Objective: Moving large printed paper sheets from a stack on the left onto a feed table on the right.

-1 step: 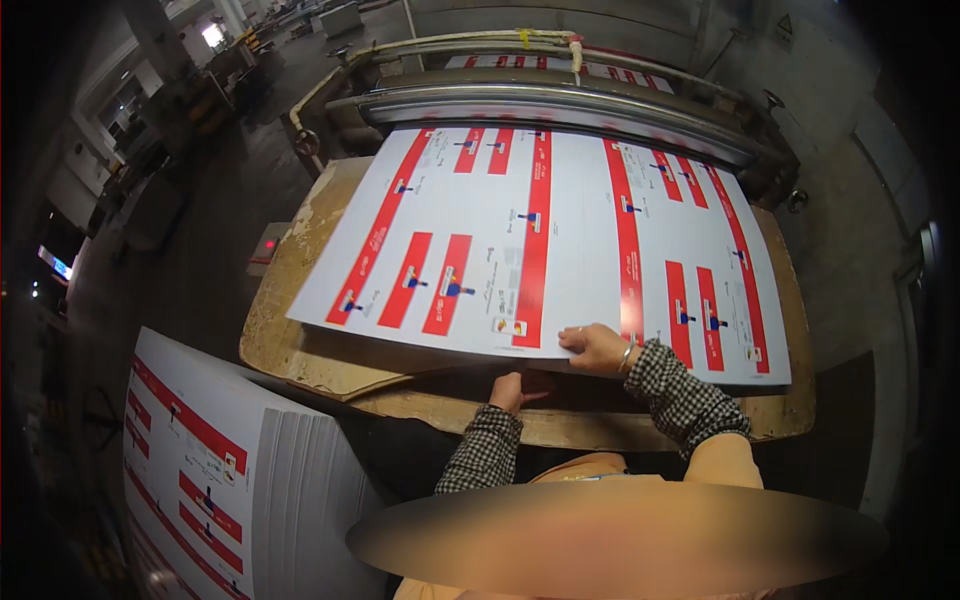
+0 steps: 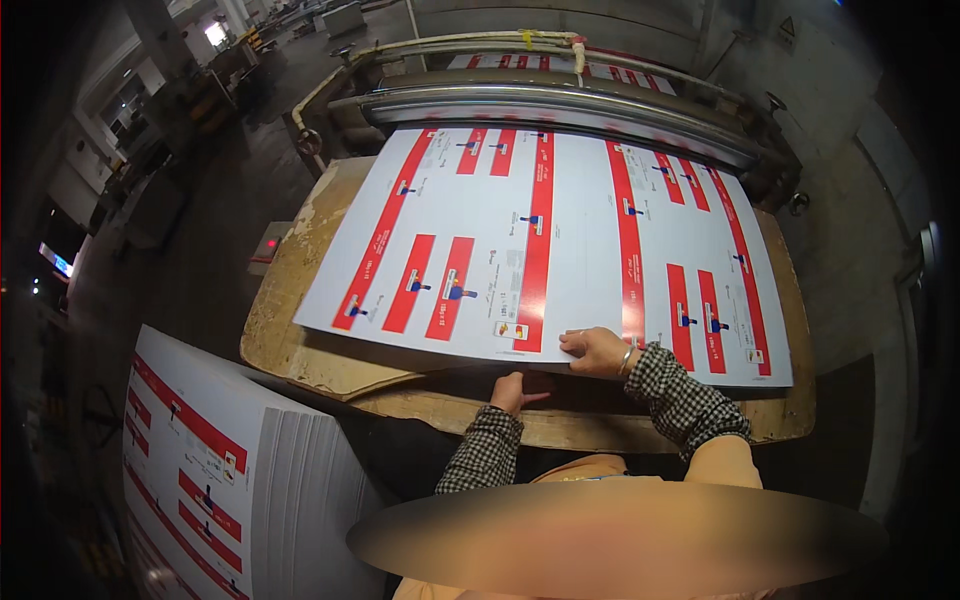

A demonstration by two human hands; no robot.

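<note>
A large white printed sheet [image 2: 580,240] with red bands and small blue figures lies on a worn wooden table [image 2: 330,365]. Its far edge reaches the metal roller [image 2: 560,110] of a machine. My right hand [image 2: 597,351], with a bracelet at the wrist, holds the sheet's near edge, thumb side on top; some fingers are hidden beneath. Just nearer to me and to the left, my left hand [image 2: 512,393] is below that edge, its fingers stretched to the right and partly in shadow. Nothing shows in it.
A tall stack of similar printed sheets [image 2: 300,480] stands at my lower left. Pale pipes [image 2: 450,42] run above the machine, and another printed sheet [image 2: 560,64] shows behind the roller. A box with a red light [image 2: 268,246] sits left of the table.
The sheet's near-left corner has shifted slightly right and toward me. Both hands stay almost where they were.
</note>
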